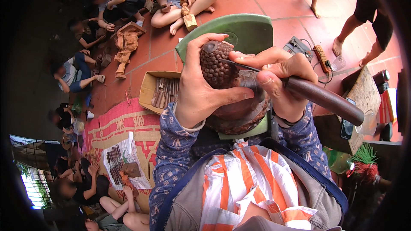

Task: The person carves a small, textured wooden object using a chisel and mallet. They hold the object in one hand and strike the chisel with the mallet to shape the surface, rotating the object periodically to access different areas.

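A dark brown wooden carving (216,66), its rounded top covered in small bumpy curls, stands in front of me. My left hand (195,87) is wrapped around that top, fingers on the far side and thumb across the near side. In my right hand (287,75) is a carving chisel (327,100) with a thick dark wooden handle and a thin metal blade. The blade points left, and its tip meets the curls. My right fingertips rest close to the carving. A green plastic seat or stand (252,25) shows behind and under the carving, whose lower part is partly hidden by my hands.
Left of me, a cardboard box (147,86) holds several chisels. More tools lie on white paper (135,149) over a patterned mat (111,126). At right are a wooden block (368,92), a phone (347,126), a clear cup (367,124) and a power strip (322,57). Several people sit around.
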`<state>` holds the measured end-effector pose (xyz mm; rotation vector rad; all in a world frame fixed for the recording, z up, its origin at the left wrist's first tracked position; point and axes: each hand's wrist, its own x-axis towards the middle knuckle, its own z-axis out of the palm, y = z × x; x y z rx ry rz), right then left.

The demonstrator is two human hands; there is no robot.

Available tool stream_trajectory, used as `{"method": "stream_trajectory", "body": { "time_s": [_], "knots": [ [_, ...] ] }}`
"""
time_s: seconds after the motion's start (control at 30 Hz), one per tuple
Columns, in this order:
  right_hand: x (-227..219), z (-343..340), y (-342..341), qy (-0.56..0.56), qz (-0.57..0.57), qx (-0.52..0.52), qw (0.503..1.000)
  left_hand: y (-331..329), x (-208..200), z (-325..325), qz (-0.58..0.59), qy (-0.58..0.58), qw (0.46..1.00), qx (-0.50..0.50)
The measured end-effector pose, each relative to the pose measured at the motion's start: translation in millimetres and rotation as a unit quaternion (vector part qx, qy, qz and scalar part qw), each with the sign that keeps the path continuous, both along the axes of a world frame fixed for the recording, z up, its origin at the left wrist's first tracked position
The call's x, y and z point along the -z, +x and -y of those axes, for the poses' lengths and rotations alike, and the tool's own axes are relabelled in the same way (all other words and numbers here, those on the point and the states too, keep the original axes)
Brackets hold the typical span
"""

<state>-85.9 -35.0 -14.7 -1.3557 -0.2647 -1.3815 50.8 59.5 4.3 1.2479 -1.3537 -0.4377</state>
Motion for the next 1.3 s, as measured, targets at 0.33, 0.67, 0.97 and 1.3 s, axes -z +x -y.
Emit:
{"method": "stream_trajectory", "body": {
  "time_s": [0.33,0.67,0.97,1.3],
  "knots": [
    [-2.3,-4.9,7.4,-0.079,0.015,0.11,0.991,-4.2,-1.4,2.2,-0.012,0.002,1.0,-0.005],
    [12.3,26.2,16.1,0.091,0.025,-0.228,0.969,3.1,-2.1,-0.5,0.075,-0.009,0.997,-0.017],
    [3.3,7.1,6.0,-0.03,0.017,-0.038,0.999,2.1,0.3,0.6,0.002,-0.01,1.0,0.018],
    [7.8,22.4,9.4,-0.034,0.009,-0.092,0.995,-0.4,-0.7,0.0,0.053,-0.019,0.998,-0.02]
  ]
}}
